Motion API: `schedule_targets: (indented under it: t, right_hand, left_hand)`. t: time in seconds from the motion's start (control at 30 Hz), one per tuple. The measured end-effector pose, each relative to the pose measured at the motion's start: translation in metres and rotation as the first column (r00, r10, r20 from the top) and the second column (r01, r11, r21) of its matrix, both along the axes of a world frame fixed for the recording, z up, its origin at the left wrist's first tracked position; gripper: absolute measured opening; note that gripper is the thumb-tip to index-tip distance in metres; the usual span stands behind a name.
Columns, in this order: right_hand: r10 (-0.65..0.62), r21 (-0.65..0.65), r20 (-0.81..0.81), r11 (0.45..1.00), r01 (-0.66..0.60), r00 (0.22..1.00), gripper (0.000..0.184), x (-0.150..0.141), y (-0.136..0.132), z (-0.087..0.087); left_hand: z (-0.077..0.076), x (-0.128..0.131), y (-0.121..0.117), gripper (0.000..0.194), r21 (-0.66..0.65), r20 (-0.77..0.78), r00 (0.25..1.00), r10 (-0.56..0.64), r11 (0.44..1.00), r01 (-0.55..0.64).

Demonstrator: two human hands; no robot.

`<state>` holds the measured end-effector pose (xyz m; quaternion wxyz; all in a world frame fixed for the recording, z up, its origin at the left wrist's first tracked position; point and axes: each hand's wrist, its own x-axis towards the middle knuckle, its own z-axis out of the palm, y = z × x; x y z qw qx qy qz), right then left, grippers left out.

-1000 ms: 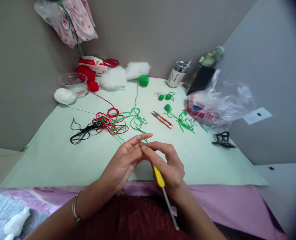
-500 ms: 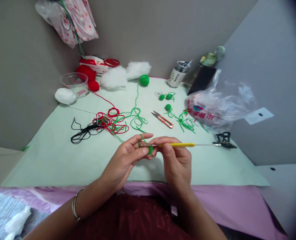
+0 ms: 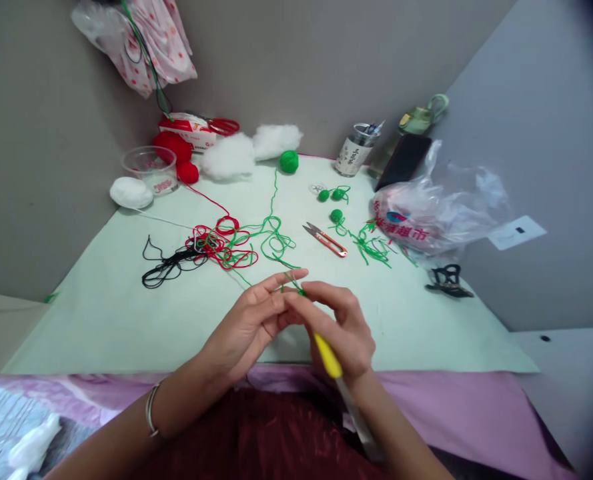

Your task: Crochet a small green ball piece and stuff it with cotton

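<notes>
Over the table's front part, my left hand [image 3: 253, 320] pinches a small piece of green crochet work [image 3: 302, 292], mostly covered by fingers. Green yarn [image 3: 291, 280] runs up over its raised index finger. My right hand [image 3: 343, 327] is closed on a crochet hook [image 3: 329, 357] with a yellow grip; its metal shaft slants down toward my lap and looks blurred. The hook's working tip is hidden behind the fingers. Both hands' fingertips meet at the green piece. Beyond them lie orange thread snips [image 3: 326, 240] and loose green yarn [image 3: 279, 243].
Tangled red yarn [image 3: 226, 250] and black yarn [image 3: 173, 263] lie left. Behind are a green yarn ball [image 3: 289, 161], white stuffing [image 3: 229, 157] and a clear tub [image 3: 149, 170]. At right stand a pen jar [image 3: 355, 152], a phone [image 3: 405, 160], a plastic bag [image 3: 426, 213] and a black hair clip [image 3: 449, 280].
The crochet hook has swung from level, pointing right, to slanting down toward my lap. My right hand has turned with it and come closer to the left fingertips.
</notes>
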<state>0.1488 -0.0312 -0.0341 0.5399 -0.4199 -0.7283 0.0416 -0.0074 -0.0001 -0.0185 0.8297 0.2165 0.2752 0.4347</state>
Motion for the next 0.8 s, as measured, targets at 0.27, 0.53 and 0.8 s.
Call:
schedule_targets:
  t: [0.27,0.53,0.8]
  right_hand:
    - [0.116,-0.25,-0.598,0.913,-0.323,0.793,0.021,0.0,0.013,0.013]
    - [0.057,-0.091,-0.19,0.993,-0.076,0.98,0.031,-0.006,0.006,0.002]
    - [-0.008,-0.184,-0.434,0.98,-0.079,0.901,0.021,0.003,0.009,0.007]
  left_hand:
    - [0.005,0.001,0.0,0.031,0.136,-0.105,0.991,0.078,0.989,-0.064]
    - [-0.001,0.008,-0.003,0.036,0.132,-0.138,0.983,0.122,0.986,-0.104]
    - [-0.003,0.001,0.005,0.027,-0.012,0.017,0.999,0.035,0.999,-0.035]
